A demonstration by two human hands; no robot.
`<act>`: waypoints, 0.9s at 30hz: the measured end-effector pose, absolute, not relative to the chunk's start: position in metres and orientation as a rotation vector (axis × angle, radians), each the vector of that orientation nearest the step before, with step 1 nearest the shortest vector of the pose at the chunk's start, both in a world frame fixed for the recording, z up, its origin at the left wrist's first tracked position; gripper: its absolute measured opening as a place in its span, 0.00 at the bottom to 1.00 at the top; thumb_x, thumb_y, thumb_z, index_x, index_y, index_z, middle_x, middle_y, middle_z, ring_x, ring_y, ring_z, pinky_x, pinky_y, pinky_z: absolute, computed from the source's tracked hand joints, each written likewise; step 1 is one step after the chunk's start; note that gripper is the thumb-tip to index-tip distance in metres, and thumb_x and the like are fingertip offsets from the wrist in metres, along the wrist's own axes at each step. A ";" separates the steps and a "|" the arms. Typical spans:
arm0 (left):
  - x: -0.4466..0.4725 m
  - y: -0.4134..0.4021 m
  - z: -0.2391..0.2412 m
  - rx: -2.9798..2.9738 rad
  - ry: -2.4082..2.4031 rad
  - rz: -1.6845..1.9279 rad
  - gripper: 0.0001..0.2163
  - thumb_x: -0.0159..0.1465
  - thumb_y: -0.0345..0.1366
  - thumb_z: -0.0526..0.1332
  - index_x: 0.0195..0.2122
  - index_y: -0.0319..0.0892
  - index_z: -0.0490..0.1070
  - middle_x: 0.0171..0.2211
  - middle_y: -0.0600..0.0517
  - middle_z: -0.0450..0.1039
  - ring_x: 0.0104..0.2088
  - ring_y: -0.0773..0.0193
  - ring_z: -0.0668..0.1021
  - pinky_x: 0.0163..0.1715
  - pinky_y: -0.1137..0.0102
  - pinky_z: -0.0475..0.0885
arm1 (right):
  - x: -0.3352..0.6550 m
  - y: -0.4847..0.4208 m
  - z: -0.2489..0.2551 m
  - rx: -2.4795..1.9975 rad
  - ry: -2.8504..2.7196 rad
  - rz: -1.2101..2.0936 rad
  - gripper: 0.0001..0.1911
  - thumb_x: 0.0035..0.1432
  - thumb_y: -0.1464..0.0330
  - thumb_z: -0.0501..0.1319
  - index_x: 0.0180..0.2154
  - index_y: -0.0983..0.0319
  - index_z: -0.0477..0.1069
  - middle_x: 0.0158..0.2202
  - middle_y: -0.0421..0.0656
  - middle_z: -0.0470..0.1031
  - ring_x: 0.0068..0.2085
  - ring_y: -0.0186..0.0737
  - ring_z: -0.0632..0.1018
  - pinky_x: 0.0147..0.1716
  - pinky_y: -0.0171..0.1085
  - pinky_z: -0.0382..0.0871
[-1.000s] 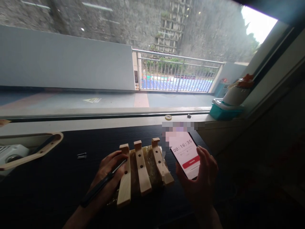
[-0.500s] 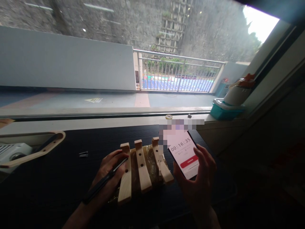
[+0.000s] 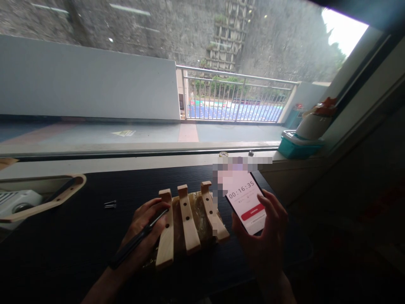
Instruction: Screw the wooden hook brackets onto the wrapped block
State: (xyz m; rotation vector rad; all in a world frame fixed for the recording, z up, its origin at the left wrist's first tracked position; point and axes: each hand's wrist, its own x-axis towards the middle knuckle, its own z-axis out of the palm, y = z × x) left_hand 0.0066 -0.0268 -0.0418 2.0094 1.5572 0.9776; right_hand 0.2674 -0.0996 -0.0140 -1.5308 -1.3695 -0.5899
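Observation:
My right hand [image 3: 264, 238] holds a phone [image 3: 245, 202] upright over the dark table [image 3: 79, 236]; its bright screen shows a running timer and a red button, and my thumb hovers over the lower part. My left hand [image 3: 144, 232] is closed on a dark, thin tool [image 3: 137, 242] and rests against the leftmost of three pale wooden pieces [image 3: 186, 223]. These pieces have hooked upper ends and small holes and lie side by side on a clear plastic bag.
Two small dark screws [image 3: 110, 204] lie on the table to the left. A curved wooden part [image 3: 47, 202] and a white device [image 3: 12, 203] sit at the far left. On the window sill stands a teal box with a white object [image 3: 303, 139].
The phone and my right hand have shifted slightly to the right since half a second ago; the timer still reads the same. My left hand has stayed in place.

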 end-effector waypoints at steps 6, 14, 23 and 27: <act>0.008 -0.027 -0.039 2.033 1.579 1.000 0.14 0.59 0.45 0.53 0.40 0.47 0.72 0.50 0.50 0.66 0.53 0.54 0.68 0.54 0.58 0.65 | 0.327 -0.097 -0.049 -1.983 -1.261 -0.554 0.31 0.46 0.57 0.61 0.50 0.65 0.62 0.46 0.54 0.68 0.44 0.54 0.69 0.42 0.50 0.62; 0.009 -0.029 -0.034 2.015 1.545 1.005 0.14 0.59 0.45 0.53 0.41 0.47 0.72 0.50 0.50 0.66 0.53 0.53 0.67 0.54 0.56 0.65 | 0.356 -0.108 -0.071 -2.402 -1.241 -0.362 0.30 0.49 0.55 0.57 0.51 0.65 0.61 0.43 0.52 0.71 0.40 0.53 0.72 0.40 0.46 0.62; 0.011 -0.031 -0.032 2.015 1.520 0.995 0.12 0.60 0.40 0.53 0.41 0.45 0.71 0.50 0.49 0.65 0.54 0.55 0.65 0.55 0.57 0.63 | 0.354 -0.110 -0.043 -2.427 -1.482 -0.343 0.30 0.53 0.52 0.53 0.51 0.65 0.63 0.47 0.53 0.70 0.44 0.55 0.72 0.41 0.50 0.63; 0.013 -0.033 -0.029 2.051 1.512 1.044 0.10 0.60 0.36 0.53 0.40 0.45 0.72 0.48 0.49 0.66 0.53 0.57 0.67 0.55 0.58 0.63 | 0.288 -0.103 0.028 -1.735 -1.679 -0.383 0.22 0.55 0.56 0.56 0.49 0.59 0.66 0.50 0.48 0.68 0.49 0.47 0.70 0.44 0.43 0.65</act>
